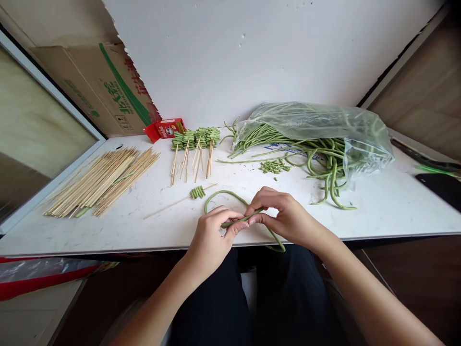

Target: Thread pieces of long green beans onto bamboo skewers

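Near the table's front edge, my left hand [218, 229] and my right hand [279, 214] pinch one long green bean [224, 192] between thumbs and fingers, almost touching each other. The bean loops up behind my hands, and another length hangs down past the edge below my right hand. Just beyond my left hand lies a bamboo skewer [169, 208] with a short row of folded bean [197, 192] threaded on it. Farther back, finished bean skewers [196, 138] lie in a row, their sticks pointing toward me.
Loose bamboo skewers [97, 180] are piled at the left. A clear plastic bag [313, 117] of long beans lies at the back right, beside a small heap of bean bits [274, 166]. A red packet [166, 129] and a cardboard box [93, 91] stand at the back left; a black phone [441, 190] lies far right.
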{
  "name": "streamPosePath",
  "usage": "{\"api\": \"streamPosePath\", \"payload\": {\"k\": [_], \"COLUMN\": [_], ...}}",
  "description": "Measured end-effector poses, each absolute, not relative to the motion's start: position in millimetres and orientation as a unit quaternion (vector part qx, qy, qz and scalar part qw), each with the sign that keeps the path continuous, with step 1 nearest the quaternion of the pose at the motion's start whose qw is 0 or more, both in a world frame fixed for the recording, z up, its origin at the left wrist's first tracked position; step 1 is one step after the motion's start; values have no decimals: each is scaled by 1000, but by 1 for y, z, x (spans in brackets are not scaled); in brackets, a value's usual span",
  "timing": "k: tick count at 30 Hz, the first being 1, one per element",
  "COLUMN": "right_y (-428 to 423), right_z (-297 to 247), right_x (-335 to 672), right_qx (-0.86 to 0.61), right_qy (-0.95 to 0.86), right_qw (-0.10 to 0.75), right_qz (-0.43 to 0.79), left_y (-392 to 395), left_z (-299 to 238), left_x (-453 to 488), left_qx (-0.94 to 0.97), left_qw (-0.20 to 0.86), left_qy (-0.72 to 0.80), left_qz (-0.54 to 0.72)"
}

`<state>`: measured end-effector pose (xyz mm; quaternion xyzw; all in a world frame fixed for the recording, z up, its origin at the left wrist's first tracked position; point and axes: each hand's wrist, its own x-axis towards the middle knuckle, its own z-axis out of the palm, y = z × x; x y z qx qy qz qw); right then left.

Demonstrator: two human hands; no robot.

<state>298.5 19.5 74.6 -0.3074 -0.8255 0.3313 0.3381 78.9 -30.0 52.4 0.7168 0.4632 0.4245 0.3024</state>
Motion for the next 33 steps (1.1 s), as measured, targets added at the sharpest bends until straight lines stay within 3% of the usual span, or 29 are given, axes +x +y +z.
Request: {"api": "streamPosePath", "payload": {"k": [7, 19, 23, 27, 33], "right_y": [17, 23, 40, 63, 70], "right_z": [72, 62, 52, 32, 21], "right_x": [292, 296, 315, 340, 346], "right_qx": [-287, -232, -356, -509, -543], "right_qy": [-827, -764, -761, -742, -752], "right_qw": [339, 325, 400, 400, 336], "right_qz": [345, 507, 367, 173, 162], "left_y": [-32, -32, -30, -29, -30], "left_z": [54, 58, 61, 60, 55], "left_x": [80, 77, 74, 75, 78], "left_qx": [745, 732, 710, 700, 706], "left_qw": [318, 384, 378, 382, 392], "left_qy": [448, 417, 447, 464, 457], "left_qz": [379, 378, 391, 386, 374]}}
